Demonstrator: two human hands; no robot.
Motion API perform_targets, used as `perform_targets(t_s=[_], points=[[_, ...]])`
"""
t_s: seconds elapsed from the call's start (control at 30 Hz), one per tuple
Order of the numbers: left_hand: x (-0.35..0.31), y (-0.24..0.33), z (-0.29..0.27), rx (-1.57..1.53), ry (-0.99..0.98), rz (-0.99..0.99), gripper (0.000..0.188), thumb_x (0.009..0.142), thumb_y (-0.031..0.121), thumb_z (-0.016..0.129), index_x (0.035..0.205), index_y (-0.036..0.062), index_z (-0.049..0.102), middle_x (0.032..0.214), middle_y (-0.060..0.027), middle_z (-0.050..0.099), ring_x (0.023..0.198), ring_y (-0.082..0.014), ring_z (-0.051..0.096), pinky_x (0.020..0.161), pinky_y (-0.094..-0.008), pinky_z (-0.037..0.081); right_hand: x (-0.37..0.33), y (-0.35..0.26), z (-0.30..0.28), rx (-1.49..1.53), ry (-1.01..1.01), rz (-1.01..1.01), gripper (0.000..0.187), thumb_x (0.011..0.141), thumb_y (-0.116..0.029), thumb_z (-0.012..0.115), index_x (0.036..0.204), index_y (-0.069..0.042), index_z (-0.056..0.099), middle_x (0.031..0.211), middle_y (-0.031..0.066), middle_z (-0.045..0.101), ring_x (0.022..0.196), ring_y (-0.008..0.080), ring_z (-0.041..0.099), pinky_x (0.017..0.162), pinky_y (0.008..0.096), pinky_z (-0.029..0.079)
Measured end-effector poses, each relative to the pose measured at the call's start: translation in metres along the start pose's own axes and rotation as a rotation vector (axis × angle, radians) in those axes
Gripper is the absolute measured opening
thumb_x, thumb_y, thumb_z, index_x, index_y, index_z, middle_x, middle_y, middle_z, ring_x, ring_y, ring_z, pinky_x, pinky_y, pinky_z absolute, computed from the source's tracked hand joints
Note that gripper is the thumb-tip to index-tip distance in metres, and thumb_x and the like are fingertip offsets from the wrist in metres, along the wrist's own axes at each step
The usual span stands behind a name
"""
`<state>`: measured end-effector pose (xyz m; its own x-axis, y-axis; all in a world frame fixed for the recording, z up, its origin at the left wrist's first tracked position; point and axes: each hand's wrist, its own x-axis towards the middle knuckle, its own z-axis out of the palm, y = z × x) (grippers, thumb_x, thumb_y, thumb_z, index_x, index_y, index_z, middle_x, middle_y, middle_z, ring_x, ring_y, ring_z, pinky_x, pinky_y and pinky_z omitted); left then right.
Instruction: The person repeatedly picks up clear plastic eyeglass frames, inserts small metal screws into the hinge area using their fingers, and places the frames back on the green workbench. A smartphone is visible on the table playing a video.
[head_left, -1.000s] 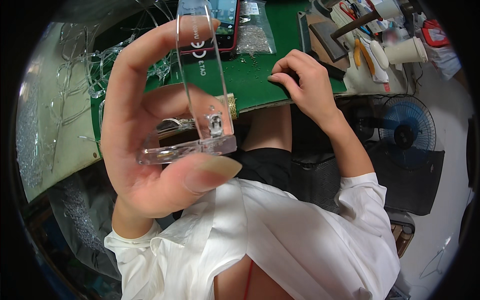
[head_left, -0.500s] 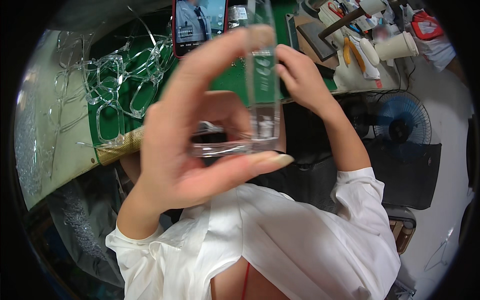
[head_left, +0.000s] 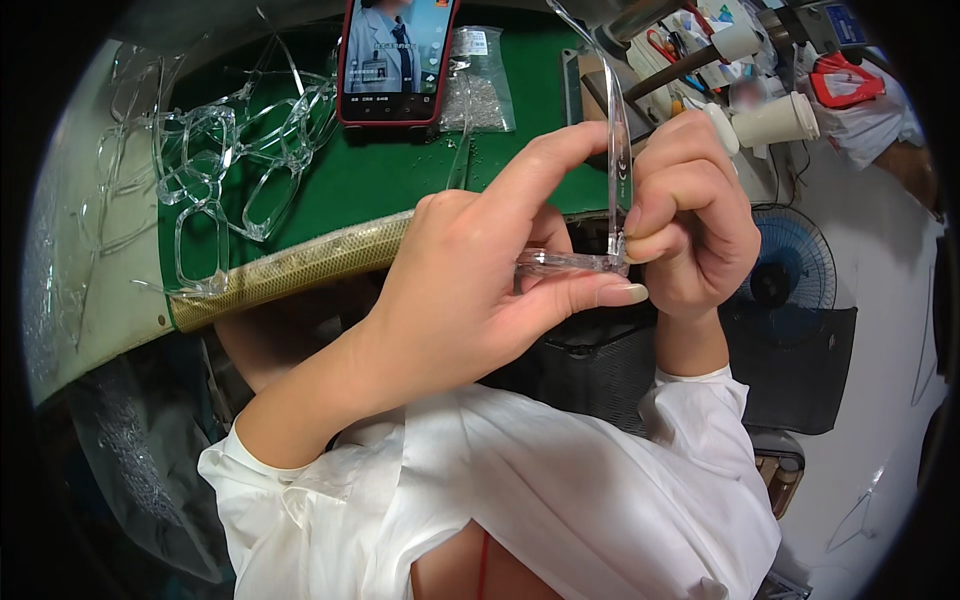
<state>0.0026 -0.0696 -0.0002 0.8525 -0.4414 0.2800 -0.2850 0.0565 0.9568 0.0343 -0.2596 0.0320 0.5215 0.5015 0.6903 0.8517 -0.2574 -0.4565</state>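
Observation:
A clear plastic eyeglass frame (head_left: 616, 160) is gripped in my left hand (head_left: 480, 255), with the thumb below its front and the fingers above. Its temple arm stands up from the hinge, its far end pointing toward the back of the bench. Close against the hinge, on the right, is my right hand (head_left: 695, 215), fingers curled in and thumb and forefinger pinched. Whatever is between those fingertips is too small or hidden to make out. Behind my left hand, another thin clear piece (head_left: 460, 150) lies on the green mat (head_left: 380, 165).
Several clear eyeglass frames (head_left: 205, 190) lie heaped at the left. A phone (head_left: 390, 65) stands at the back beside a plastic bag of tiny parts (head_left: 478, 85). A metal bench tool (head_left: 680, 75), a white cup (head_left: 775, 122) and a blue fan (head_left: 790, 265) are at the right.
My left hand has moved right and away from the camera with the eyeglass frame. My right hand has come from the bench to the frame's hinge, its fingers now pinched.

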Motion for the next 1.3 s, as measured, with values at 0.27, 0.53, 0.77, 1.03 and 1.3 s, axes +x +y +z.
perform_targets(t_s=[0.27,0.53,0.77,1.03,1.3], points=[[0.001,-0.001,-0.001,0.077,0.019,0.03,0.072,0.074,0.009,0.077,0.136,0.0001,0.04,0.103,-0.0076,0.064,0.065,-0.0075,0.06,0.061,-0.0211,0.048,-0.001,0.002,0.001,0.073,0.006,0.063,0.019,0.073,-0.019,0.073,0.074,-0.003,0.062,0.073,0.005,0.057,0.068,0.0173,0.049,0.059,0.0268,0.038],[0.001,-0.001,-0.002,0.134,0.029,0.055,0.073,0.074,0.008,0.077,0.136,0.0002,0.04,0.085,-0.0059,0.066,0.063,-0.0075,0.06,0.059,-0.0204,0.047,0.0,0.002,0.003,0.067,0.012,0.068,0.018,0.074,-0.018,0.072,0.074,-0.003,0.061,0.073,0.005,0.057,0.068,0.0172,0.049,0.058,0.0263,0.037],[0.001,0.0,-0.003,0.02,0.006,0.008,0.072,0.075,0.01,0.077,0.135,-0.0011,0.04,0.121,-0.0097,0.058,0.065,-0.0069,0.058,0.06,-0.0204,0.048,-0.001,0.003,0.004,0.144,0.025,0.081,0.016,0.073,-0.013,0.073,0.075,-0.001,0.063,0.074,0.0062,0.057,0.069,0.0163,0.05,0.058,0.0252,0.038],[-0.001,0.0,-0.006,-0.029,-0.003,-0.009,0.073,0.075,0.012,0.078,0.135,-0.0032,0.039,0.128,-0.0102,0.054,0.066,-0.0064,0.058,0.061,-0.0202,0.047,-0.002,0.001,0.009,0.158,0.05,0.138,0.021,0.076,-0.018,0.072,0.074,0.0,0.062,0.074,0.0066,0.057,0.069,0.0156,0.051,0.056,0.0245,0.038],[0.0,0.001,-0.005,-0.019,0.007,-0.023,0.075,0.075,0.013,0.078,0.136,-0.003,0.038,0.121,-0.0112,0.059,0.067,-0.0072,0.06,0.062,-0.0205,0.048,-0.004,0.002,0.01,0.137,0.081,0.124,0.026,0.08,-0.023,0.07,0.075,0.0,0.061,0.075,0.0066,0.056,0.07,0.0157,0.051,0.057,0.024,0.038]])
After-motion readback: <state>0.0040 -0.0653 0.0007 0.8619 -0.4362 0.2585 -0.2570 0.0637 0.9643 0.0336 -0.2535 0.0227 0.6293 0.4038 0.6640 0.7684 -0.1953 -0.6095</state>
